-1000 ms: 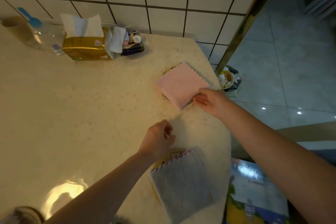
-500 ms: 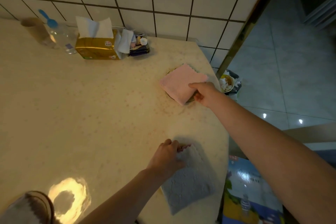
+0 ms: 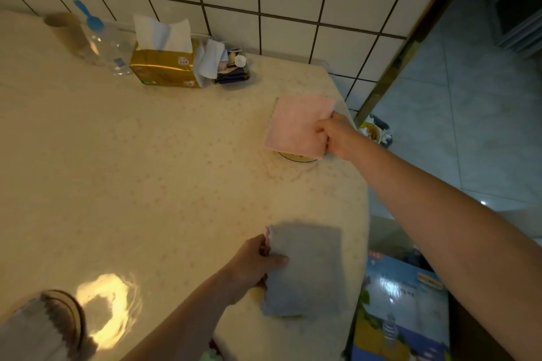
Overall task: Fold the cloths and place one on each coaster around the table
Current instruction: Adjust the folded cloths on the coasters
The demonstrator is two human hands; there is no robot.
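— Well, start with the big cream worktop (image 3: 123, 173), running up to the tiled wall (image 3: 293, 0). What's on it?

— Two folded cloths along the right side. The grey cloth (image 3: 311, 269) lies near the front edge, with a sliver of yellow coaster (image 3: 255, 294) peeking out at its left side. The pink cloth (image 3: 296, 126) sits further back, over a round coaster (image 3: 296, 158) whose rim shows under its near edge.

— And the hands?

— The left hand (image 3: 255, 264) has its grip on the grey cloth's left edge, thumb on top, fingers tucked beneath. The right hand (image 3: 337, 135) pinches the pink cloth's right edge, fingers curled onto it.

— Anything else back there?

— A gold tissue box (image 3: 164, 67) by the wall, tissue sticking up. Left of it a clear bottle (image 3: 113, 47) with a blue spoon (image 3: 88, 14) behind it (the bottle is blurry). Right of the box, a small heap of dark packets (image 3: 231, 70). Bottom left, another cloth on a coaster (image 3: 52, 328), cut off by the frame. Off the worktop, a colourful box (image 3: 401, 311) on the floor.
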